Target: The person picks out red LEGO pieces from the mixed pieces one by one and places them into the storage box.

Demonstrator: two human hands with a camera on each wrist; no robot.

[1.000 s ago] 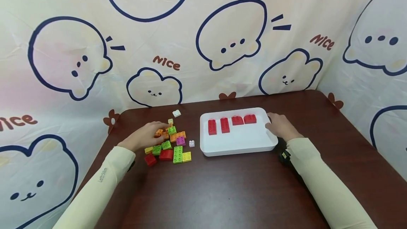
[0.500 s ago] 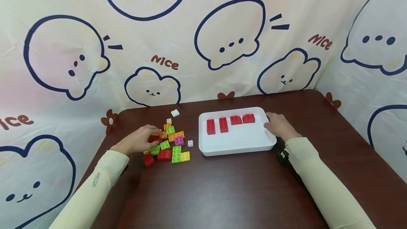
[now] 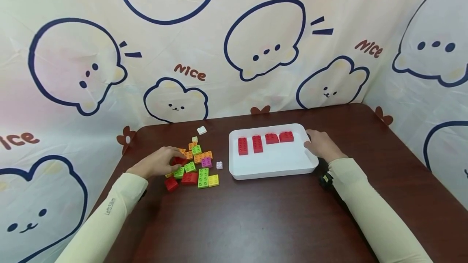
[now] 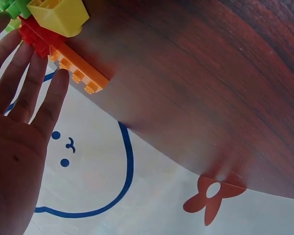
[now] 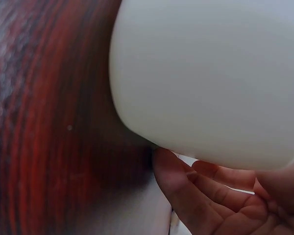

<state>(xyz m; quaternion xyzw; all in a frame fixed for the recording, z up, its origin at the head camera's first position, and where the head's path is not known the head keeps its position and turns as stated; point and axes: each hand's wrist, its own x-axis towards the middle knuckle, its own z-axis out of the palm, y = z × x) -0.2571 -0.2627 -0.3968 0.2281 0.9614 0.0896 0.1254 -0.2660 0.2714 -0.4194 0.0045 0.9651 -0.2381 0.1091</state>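
Observation:
My left hand (image 3: 158, 162) is over the left part of a pile of toy building bricks. Its fingers and thumb are about a red brick (image 3: 178, 160) and seem to pinch it. In the left wrist view, the fingertips touch this red brick (image 4: 38, 36), with an orange brick (image 4: 83, 71) and a yellow brick (image 4: 61, 17) beside it. The thumb is mostly cut off there. My right hand (image 3: 323, 146) grips the right rim of a white tray (image 3: 274, 167), in which several red bricks (image 3: 257, 144) stand apart in a row. Its fingers show at the tray wall (image 5: 206, 98) in the right wrist view.
Green bricks (image 3: 203, 177), a purple brick (image 3: 206, 162), a yellow brick (image 3: 213, 180) and other red bricks (image 3: 189, 178) lie close together. White bricks (image 3: 202, 130) sit near the back edge and beside the tray. A printed curtain (image 3: 219, 52) hangs behind the brown table (image 3: 256, 222).
My left hand has drawn back slightly left and down, uncovering orange bricks; a red brick now shows between its fingers. My right hand and the tray stay in place.

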